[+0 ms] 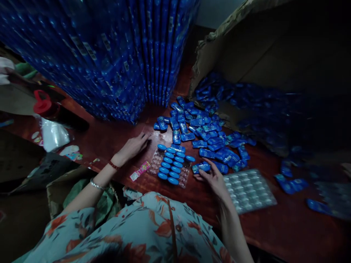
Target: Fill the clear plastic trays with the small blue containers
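Observation:
My right hand [213, 177] grips a small blue container [201, 167] between thumb and fingers, just right of a clear moulded tray [184, 177]. Blue oval-ended pieces [169, 165] stand in rows in that tray, and one more oval piece [190, 159] lies at its right side. My left hand [135, 147] rests on the table with fingers stretched out, the tips by a shiny clear plastic piece [161, 137]. Whether they touch it, I cannot tell. Many loose blue containers [208, 131] are heaped beyond the tray.
Tall stacks of blue packs [109, 54] rise at the back left. A cardboard box [236, 54] on its side holds more blue containers. An empty moulded tray [251, 190] lies right of my right hand. A red-capped bottle [59, 111] and a pink label strip [140, 171] lie leftward.

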`<state>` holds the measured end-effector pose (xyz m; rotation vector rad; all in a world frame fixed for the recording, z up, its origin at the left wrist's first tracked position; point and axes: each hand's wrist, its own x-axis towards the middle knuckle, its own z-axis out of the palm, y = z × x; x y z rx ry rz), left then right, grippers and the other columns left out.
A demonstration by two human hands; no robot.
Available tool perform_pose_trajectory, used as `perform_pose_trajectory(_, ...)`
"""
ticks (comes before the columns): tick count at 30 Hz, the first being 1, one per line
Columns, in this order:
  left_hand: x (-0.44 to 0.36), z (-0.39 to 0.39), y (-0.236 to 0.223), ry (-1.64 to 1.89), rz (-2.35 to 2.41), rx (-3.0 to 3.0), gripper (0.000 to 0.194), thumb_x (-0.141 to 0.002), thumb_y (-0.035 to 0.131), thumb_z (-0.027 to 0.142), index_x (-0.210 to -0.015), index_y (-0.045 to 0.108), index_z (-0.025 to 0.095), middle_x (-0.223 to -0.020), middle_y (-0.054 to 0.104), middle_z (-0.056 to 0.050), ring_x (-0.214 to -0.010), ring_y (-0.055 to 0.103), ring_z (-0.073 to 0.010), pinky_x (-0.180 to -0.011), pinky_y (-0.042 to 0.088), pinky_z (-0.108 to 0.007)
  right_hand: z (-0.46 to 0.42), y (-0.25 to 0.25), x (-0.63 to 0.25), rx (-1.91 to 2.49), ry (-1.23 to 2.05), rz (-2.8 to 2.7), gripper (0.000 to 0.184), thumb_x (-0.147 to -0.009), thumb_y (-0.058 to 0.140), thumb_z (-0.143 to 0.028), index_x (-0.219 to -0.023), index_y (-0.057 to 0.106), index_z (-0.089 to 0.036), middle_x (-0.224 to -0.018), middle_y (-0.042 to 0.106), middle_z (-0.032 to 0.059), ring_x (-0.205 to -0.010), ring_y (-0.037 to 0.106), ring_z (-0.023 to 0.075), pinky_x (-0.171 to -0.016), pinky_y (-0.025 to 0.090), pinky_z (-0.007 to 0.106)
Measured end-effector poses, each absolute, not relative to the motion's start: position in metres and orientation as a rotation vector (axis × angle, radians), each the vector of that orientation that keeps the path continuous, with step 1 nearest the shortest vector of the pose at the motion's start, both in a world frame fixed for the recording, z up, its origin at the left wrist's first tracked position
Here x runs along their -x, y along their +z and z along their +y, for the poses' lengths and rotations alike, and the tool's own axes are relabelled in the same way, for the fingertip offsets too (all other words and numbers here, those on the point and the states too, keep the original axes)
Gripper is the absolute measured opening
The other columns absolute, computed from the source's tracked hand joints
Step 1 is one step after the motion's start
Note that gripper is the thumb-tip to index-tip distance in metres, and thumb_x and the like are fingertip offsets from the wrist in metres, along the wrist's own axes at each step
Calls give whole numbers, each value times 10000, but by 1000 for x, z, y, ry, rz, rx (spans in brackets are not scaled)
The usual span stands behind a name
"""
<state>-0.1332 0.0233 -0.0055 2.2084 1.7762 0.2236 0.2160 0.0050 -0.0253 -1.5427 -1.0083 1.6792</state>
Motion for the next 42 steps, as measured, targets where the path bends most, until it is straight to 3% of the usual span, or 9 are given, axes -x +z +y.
perform_pose_trajectory(4, 134, -13, 2, 874, 1771, -1759, 372, -903, 455, 317, -1249, 420, 186, -1130, 559, -66, -958, 570, -166, -837, 457, -270, -2, -29, -223, 1585, 1754, -1034, 762, -549, 785, -410, -1206, 456, -207, -837, 653, 8, -614, 666, 181, -608, 561, 322)
perform_pose_trajectory(10, 104, -33, -8, 1141, 1645, -1624, 219, -886, 491, 264, -1069, 583, 186, -953, 564, -42, -854, 561, -141, -757, 468, -250, -5, -32, -226, 1700, 1545, -1347, 550, -684, 663, -516, -1094, 561, -164, -477, 552, -45, -398, 507, 118, -392, 419, 223)
perform_pose_trajectory(14, 94, -25, -9, 972, 1551, -1953, 305, -901, 411, 145, -1164, 549, 213, -1000, 528, -59, -891, 539, -141, -775, 458, -251, -10, -27, -225, 1697, 1516, -1377, 618, -758, 585, -511, -1263, 490, -168, -465, 527, -57, -406, 490, 108, -394, 394, 208)
perform_pose_trajectory(19, 100, -19, -3, 637, 1479, -2312, 381, -897, 341, 88, -1234, 476, 203, -936, 524, -48, -816, 512, -145, -724, 450, -247, -21, -29, -228, 1616, 1625, -1441, 634, -732, 611, -453, -1284, 489, -166, -691, 666, 13, -653, 642, 171, -580, 512, 273)
perform_pose_trajectory(23, 104, -19, 0, 510, 1414, -2461, 333, -909, 334, 99, -1188, 498, 175, -954, 532, -67, -849, 501, -165, -740, 450, -270, -23, -30, -236, 1681, 1289, -1705, 448, -789, 535, -460, -1127, 604, -175, -721, 689, 32, -587, 632, 176, -625, 520, 311)
perform_pose_trajectory(28, 99, -14, 12, 459, 1385, -2441, 334, -904, 310, 69, -1165, 500, 153, -941, 540, -75, -860, 528, -166, -749, 465, -269, -18, -19, -228, 1515, 822, -2063, 353, -880, 419, -465, -1030, 594, -198, -962, 681, 75, -848, 646, 209, -766, 500, 320)
perform_pose_trajectory(34, 98, -16, 13, 460, 1412, -2398, 387, -880, 319, 43, -1206, 470, 188, -1041, 547, -87, -947, 556, -181, -816, 486, -308, -11, -6, -187, 1562, 310, -2551, 289, -934, 325, -265, -1125, 512, -154, -906, 620, 100, -820, 614, 212, -666, 468, 296)
perform_pose_trajectory(38, 99, -26, 10, 439, 1422, -2391, 374, -873, 358, 45, -1209, 461, 175, -1057, 540, -100, -981, 551, -193, -845, 493, -335, -6, 5, -168, 1618, 62, -2827, 270, -860, 356, -75, -1058, 528, -142, -812, 599, 95, -730, 593, 202, -610, 429, 283)
perform_pose_trajectory(42, 95, -25, 14, 441, 1384, -2413, 330, -881, 352, 52, -1169, 478, 153, -1082, 538, -117, -1007, 545, -203, -855, 494, -344, 0, 20, -149, 1578, -109, -2964, 284, -828, 322, -10, -946, 546, -137, -764, 593, 115, -660, 576, 199, -523, 386, 279)
